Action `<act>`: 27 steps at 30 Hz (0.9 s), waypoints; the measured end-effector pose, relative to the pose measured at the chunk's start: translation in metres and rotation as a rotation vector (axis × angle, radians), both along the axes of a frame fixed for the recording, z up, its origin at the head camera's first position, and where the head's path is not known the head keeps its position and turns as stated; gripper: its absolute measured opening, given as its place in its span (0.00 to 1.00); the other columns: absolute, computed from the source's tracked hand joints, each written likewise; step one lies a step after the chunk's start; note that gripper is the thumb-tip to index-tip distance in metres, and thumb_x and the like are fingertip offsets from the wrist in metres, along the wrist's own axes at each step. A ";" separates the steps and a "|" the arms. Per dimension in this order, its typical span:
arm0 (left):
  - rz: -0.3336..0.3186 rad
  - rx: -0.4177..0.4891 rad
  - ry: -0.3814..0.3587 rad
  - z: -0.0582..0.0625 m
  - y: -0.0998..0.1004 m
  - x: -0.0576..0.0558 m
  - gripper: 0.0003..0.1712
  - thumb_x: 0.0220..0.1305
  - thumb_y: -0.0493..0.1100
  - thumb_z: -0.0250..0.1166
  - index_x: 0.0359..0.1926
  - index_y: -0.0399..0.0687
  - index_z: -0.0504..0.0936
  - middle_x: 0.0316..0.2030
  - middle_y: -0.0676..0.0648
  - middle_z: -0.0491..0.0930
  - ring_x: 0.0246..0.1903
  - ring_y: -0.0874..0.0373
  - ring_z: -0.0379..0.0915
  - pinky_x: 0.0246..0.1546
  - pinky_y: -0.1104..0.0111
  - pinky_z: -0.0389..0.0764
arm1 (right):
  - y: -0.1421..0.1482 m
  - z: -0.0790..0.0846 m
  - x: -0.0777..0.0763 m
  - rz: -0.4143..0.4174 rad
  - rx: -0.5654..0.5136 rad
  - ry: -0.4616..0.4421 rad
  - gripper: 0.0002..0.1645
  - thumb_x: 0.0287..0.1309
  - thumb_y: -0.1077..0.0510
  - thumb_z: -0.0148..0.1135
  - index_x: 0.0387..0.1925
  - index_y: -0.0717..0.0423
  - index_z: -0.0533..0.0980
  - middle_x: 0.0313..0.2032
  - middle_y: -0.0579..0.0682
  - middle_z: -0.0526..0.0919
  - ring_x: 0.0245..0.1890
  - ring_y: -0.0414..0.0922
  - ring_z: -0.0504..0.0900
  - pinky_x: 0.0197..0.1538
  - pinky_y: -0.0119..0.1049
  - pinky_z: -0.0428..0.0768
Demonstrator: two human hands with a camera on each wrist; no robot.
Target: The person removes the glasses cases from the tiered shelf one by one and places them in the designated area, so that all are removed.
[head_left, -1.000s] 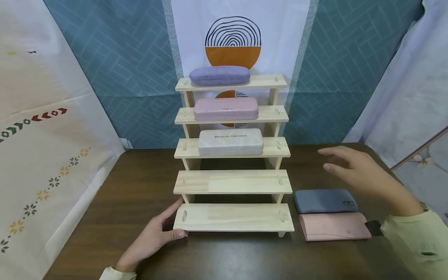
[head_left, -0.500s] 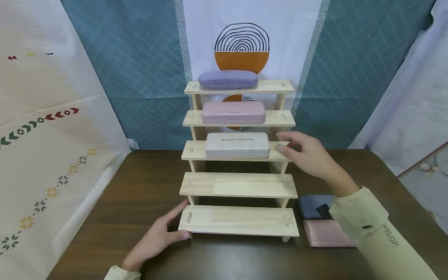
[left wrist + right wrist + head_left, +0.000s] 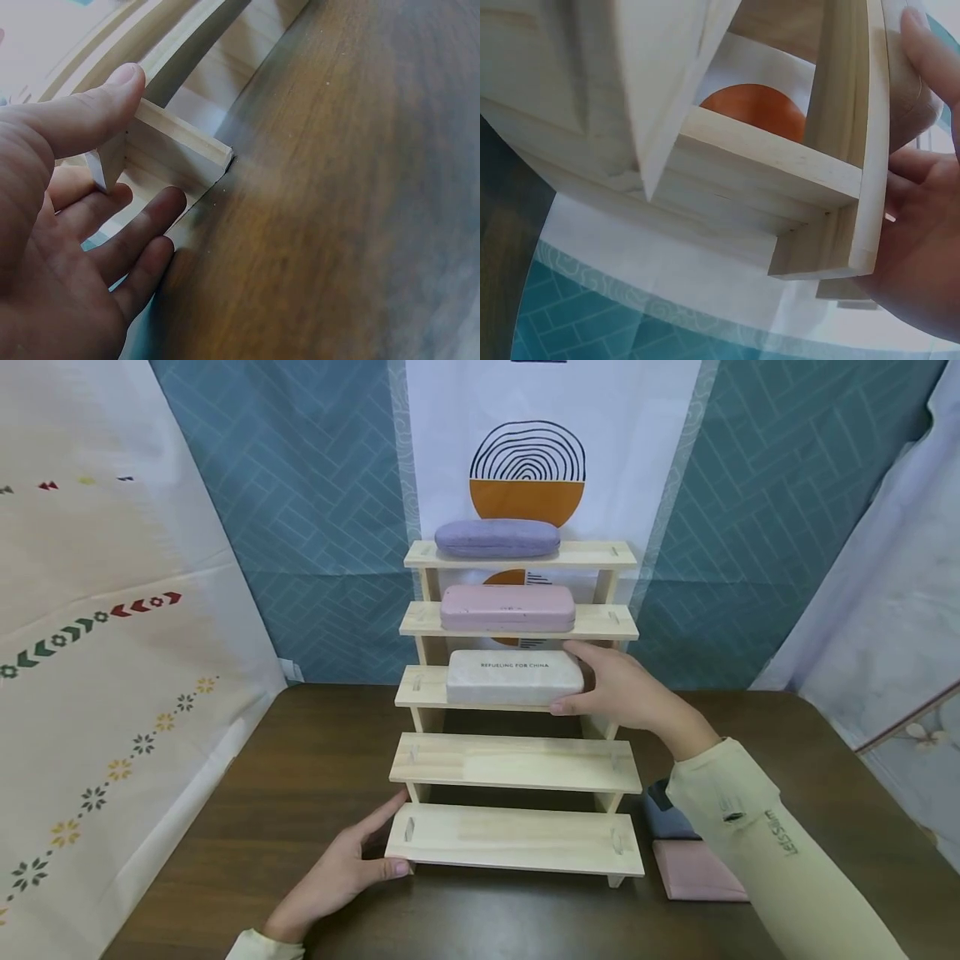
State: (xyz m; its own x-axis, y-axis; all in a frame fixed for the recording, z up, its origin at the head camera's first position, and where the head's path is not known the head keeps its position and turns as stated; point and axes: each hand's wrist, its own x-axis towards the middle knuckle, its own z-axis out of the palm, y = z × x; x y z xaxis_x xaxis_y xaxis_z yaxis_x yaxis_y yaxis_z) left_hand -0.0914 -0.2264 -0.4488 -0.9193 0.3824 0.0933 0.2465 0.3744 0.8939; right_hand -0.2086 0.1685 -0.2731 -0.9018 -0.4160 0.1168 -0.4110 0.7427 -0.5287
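A stepped wooden rack (image 3: 517, 760) stands on the brown table. On its middle tier lies a white glasses case (image 3: 513, 677) printed "REFUELING FOR CHINA". My right hand (image 3: 626, 685) grips this case's right end, thumb at the front and fingers behind; the right wrist view shows the thumb on the case (image 3: 911, 82) above the shelf edge. My left hand (image 3: 337, 868) holds the left end of the lowest tier. In the left wrist view its thumb presses the wood and its fingers lie by the side support (image 3: 176, 150). A pink case (image 3: 508, 608) and a purple case (image 3: 497, 538) occupy the upper tiers.
Right of the rack, a blue glasses case (image 3: 667, 818) and a pink flap case (image 3: 697, 870) lie on the table (image 3: 247, 777), partly covered by my right sleeve. Patterned cloth hangs behind and on both sides. Two lower tiers bear no cases.
My right hand has moved left from above the blue and pink cases to the white case and taken hold of its right end. The left hand stays on the rack. The head view has shifted slightly.
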 end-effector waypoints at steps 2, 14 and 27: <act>0.002 -0.003 0.000 0.000 0.000 0.000 0.51 0.56 0.47 0.77 0.78 0.61 0.61 0.73 0.48 0.63 0.68 0.45 0.61 0.63 0.69 0.62 | -0.001 0.000 -0.001 0.006 0.000 0.000 0.57 0.50 0.43 0.80 0.75 0.55 0.61 0.55 0.55 0.78 0.48 0.52 0.76 0.54 0.50 0.73; -0.007 0.008 0.018 -0.001 0.000 0.002 0.51 0.56 0.46 0.77 0.78 0.58 0.62 0.73 0.48 0.63 0.68 0.47 0.60 0.62 0.72 0.61 | 0.004 -0.009 0.023 -0.042 -0.219 -0.056 0.49 0.47 0.41 0.81 0.65 0.52 0.66 0.45 0.54 0.79 0.42 0.51 0.79 0.37 0.46 0.80; 0.009 -0.003 -0.003 0.001 0.001 0.002 0.52 0.56 0.48 0.77 0.78 0.59 0.61 0.72 0.46 0.65 0.68 0.48 0.61 0.63 0.71 0.62 | 0.006 -0.011 0.039 0.020 -0.852 -0.228 0.42 0.53 0.73 0.68 0.66 0.63 0.57 0.58 0.59 0.67 0.53 0.52 0.73 0.48 0.36 0.81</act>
State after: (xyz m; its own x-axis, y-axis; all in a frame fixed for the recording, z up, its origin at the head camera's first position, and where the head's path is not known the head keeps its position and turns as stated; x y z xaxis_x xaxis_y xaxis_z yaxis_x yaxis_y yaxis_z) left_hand -0.0890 -0.2258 -0.4474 -0.9229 0.3744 0.0895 0.2405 0.3793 0.8935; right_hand -0.1699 0.1746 -0.2841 -0.9344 -0.2860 0.2124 -0.2365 0.0522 -0.9702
